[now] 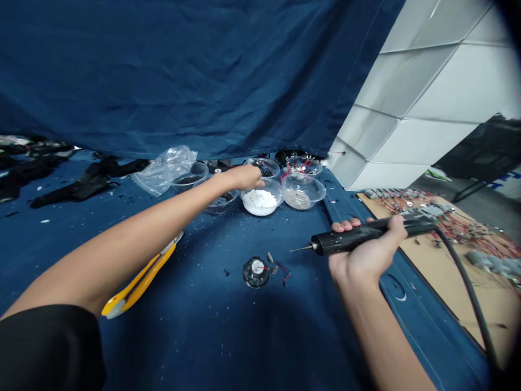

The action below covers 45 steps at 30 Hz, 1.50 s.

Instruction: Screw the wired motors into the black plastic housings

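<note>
My right hand (362, 260) is wrapped around a corded black electric screwdriver (350, 237), whose thin bit points left over the blue cloth. Stretched far forward, my left hand (247, 177) hangs over the rim of a clear bowl of small white pieces (260, 201). Its fingers are curled together, and whatever they may hold is hidden. Between my arms on the cloth lies a round black part with a white motor (257, 267) at its centre and red wires. Touching its right side is a small wired connector piece (279, 269). A small black screw (227, 272) rests to its left.
More clear bowls stand around, one with greyish bits (299, 199), one with red-wired parts (303, 166). Yellow-handled pliers (142, 279) lie under my left forearm. A plastic bag (165, 169) and black parts (87, 182) are left; a wire-covered board (427, 260) is right.
</note>
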Each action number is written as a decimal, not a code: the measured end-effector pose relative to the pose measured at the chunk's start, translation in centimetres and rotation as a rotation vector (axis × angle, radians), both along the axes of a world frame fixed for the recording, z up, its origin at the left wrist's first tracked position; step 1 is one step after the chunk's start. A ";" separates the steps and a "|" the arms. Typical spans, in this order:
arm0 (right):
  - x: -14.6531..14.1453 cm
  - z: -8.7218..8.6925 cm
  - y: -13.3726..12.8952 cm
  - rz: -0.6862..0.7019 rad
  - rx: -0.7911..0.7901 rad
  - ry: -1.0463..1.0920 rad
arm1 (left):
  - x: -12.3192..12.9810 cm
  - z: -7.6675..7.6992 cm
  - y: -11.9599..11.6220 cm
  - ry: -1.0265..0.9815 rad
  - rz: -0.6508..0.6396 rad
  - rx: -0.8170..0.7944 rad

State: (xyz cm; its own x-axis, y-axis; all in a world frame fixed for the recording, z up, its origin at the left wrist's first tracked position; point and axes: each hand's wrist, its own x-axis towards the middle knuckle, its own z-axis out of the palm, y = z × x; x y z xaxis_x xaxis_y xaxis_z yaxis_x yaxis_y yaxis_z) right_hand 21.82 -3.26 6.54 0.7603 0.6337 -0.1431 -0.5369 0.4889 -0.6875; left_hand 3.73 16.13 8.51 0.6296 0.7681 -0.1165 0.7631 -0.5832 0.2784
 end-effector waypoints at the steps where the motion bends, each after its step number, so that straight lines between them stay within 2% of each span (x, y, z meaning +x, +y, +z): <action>1: 0.1 -0.1 0.1 -0.001 -0.006 0.001 | -0.9 0.4 0.5 0.014 0.037 0.013; 4: 0.5 -0.1 0.2 -0.006 -0.014 -0.004 | -4.8 0.6 1.3 0.085 0.130 -0.018; 7: 0.7 -0.1 0.3 -0.014 -0.003 -0.018 | -7.5 -1.2 1.3 0.184 0.122 -0.190; 10: 0.6 -0.4 0.4 -0.017 0.002 -0.019 | -7.9 -3.5 0.8 0.205 0.080 -0.278; 13: 0.4 -0.8 0.7 -0.023 -0.006 -0.022 | -7.7 -4.4 0.8 0.174 0.062 -0.242; 20: 0.2 -1.7 1.2 -0.031 -0.039 0.013 | -8.6 -3.9 1.6 0.088 0.083 -0.077; 27: 0.3 -2.6 1.7 -0.035 -0.055 0.053 | -7.8 -3.7 -0.3 0.112 0.160 0.020; 32: 0.4 -2.7 1.8 -0.033 -0.068 0.079 | -7.7 -3.1 -1.3 0.017 0.177 0.082; 35: 0.4 -2.5 1.6 -0.026 -0.072 0.115 | -7.1 -1.8 -3.7 -0.124 0.198 0.192; 38: 0.4 -2.1 1.4 0.024 -0.070 0.191 | -5.2 -1.0 -8.9 -0.362 0.236 0.372; 39: 0.3 -2.0 1.2 0.048 -0.068 0.218 | -4.4 -1.1 -11.1 -0.576 0.239 0.429; 41: 0.0 -1.7 1.0 0.088 -0.060 0.256 | -2.8 -1.8 -15.5 -0.836 0.137 0.397; 43: -0.3 -1.5 0.7 0.114 -0.052 0.278 | -1.5 -2.9 -19.0 -0.914 0.073 0.287; 45: -0.7 -1.3 0.5 0.136 -0.044 0.288 | -0.7 -3.9 -21.1 -0.968 0.082 0.188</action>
State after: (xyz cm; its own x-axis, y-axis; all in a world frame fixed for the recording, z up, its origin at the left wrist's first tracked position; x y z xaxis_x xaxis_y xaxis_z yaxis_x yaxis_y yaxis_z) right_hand 21.12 -2.76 5.25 0.5929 0.7154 -0.3696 -0.7712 0.3722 -0.5165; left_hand 3.01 -4.96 4.61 0.3326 0.7669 0.5488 0.2955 -0.6374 0.7116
